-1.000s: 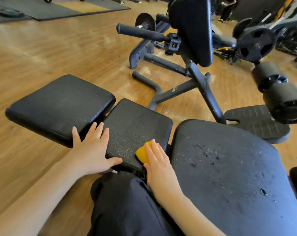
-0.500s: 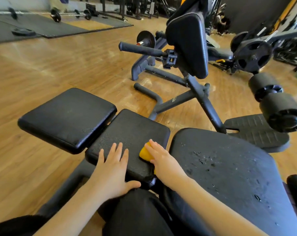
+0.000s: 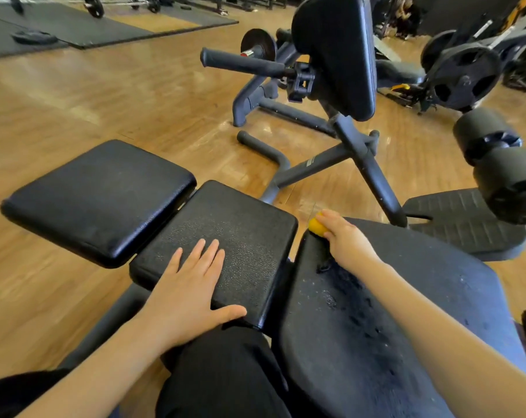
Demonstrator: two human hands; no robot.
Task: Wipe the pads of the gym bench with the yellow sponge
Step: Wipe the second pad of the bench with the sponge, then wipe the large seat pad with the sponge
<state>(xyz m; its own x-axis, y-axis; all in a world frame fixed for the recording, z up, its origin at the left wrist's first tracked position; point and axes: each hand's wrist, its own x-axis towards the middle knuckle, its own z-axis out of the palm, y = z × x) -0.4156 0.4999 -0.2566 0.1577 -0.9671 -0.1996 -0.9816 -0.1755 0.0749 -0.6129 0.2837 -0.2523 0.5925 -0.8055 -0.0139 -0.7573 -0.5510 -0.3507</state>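
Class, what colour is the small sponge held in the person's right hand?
Yellow: the small sponge in the right hand shows best in the head view.

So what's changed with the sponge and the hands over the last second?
The right hand carried the yellow sponge off the middle pad and rightward onto the far corner of the large pad, gripping it throughout. The left hand slid from the gap beside the left pad to lie flat on the middle pad. The pads look unmoved.
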